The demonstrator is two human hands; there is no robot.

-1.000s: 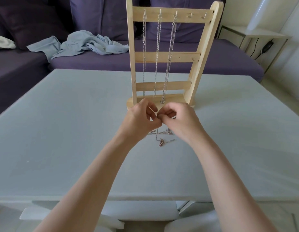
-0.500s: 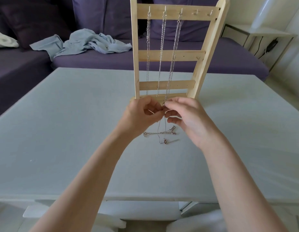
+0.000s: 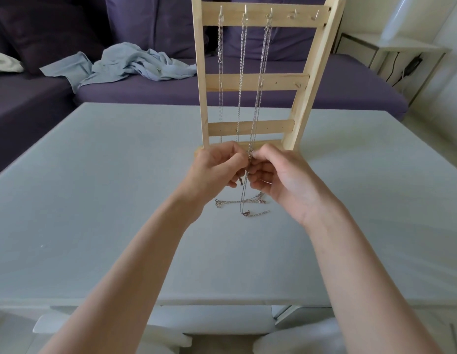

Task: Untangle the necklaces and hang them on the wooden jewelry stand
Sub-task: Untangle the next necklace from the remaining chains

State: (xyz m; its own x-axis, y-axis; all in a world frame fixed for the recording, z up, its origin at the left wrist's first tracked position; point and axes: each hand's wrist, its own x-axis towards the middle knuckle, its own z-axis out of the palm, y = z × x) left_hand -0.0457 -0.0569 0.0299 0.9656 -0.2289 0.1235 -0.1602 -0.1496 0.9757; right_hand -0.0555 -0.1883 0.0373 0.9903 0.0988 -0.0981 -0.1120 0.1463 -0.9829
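Observation:
A wooden jewelry stand (image 3: 256, 82) stands upright on the pale table (image 3: 94, 200). Three silver necklaces (image 3: 240, 72) hang from the left three hooks of its top bar. My left hand (image 3: 214, 171) and my right hand (image 3: 281, 178) meet in front of the stand's base, both pinching a thin chain (image 3: 244, 192) that hangs down between them. Its lower part joins a small tangle of chains (image 3: 244, 204) lying on the table beneath my hands. My fingers hide the spot where the chain is pinched.
Behind the table is a purple sofa (image 3: 350, 93) with a crumpled light blue cloth (image 3: 130, 65) on it. A white side table (image 3: 401, 49) with a cable stands at the right. The two right hooks on the top bar are bare.
My hands have lifted a little from the table, drawing a chain up out of the tangle. The view has tilted, so the stand looks closer.

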